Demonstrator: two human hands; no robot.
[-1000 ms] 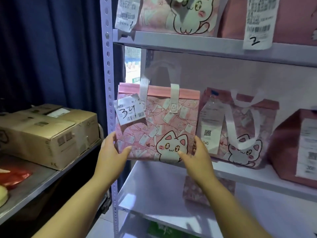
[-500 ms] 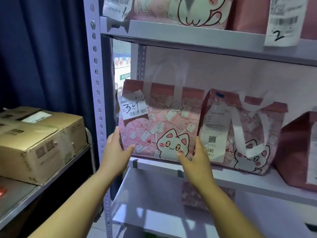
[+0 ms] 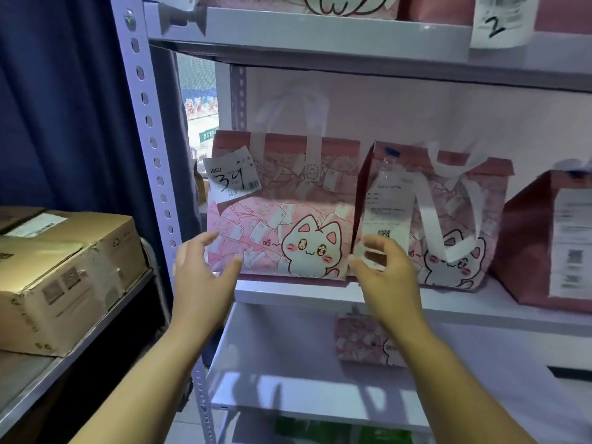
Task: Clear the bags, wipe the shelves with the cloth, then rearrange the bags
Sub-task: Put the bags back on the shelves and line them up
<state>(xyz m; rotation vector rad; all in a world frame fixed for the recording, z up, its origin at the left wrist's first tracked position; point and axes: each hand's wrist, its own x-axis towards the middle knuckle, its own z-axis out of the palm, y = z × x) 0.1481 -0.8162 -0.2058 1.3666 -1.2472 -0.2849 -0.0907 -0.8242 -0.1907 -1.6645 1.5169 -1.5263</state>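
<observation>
A pink cat-print bag [image 3: 285,206] with a label marked 34 stands upright at the left end of the middle shelf [image 3: 288,291]. Beside it on the right stands a second cat-print bag [image 3: 448,219], and then a dark pink bag [image 3: 528,245]. My left hand [image 3: 201,277] hovers just in front of the first bag's lower left corner, fingers spread, holding nothing. In front of the gap between the two cat bags is my right hand [image 3: 384,274], also spread and apart from them. No cloth is in view.
More bags and a label marked 2 [image 3: 499,24] sit on the upper shelf. A small pink bag [image 3: 362,341] lies on the lower shelf. Left of the perforated shelf post [image 3: 150,149], cardboard boxes [image 3: 64,274] rest on a metal rack before a dark blue curtain.
The bag marked 34 went from being held in the air to standing on the middle shelf. Both hands have let go of it and drawn back slightly.
</observation>
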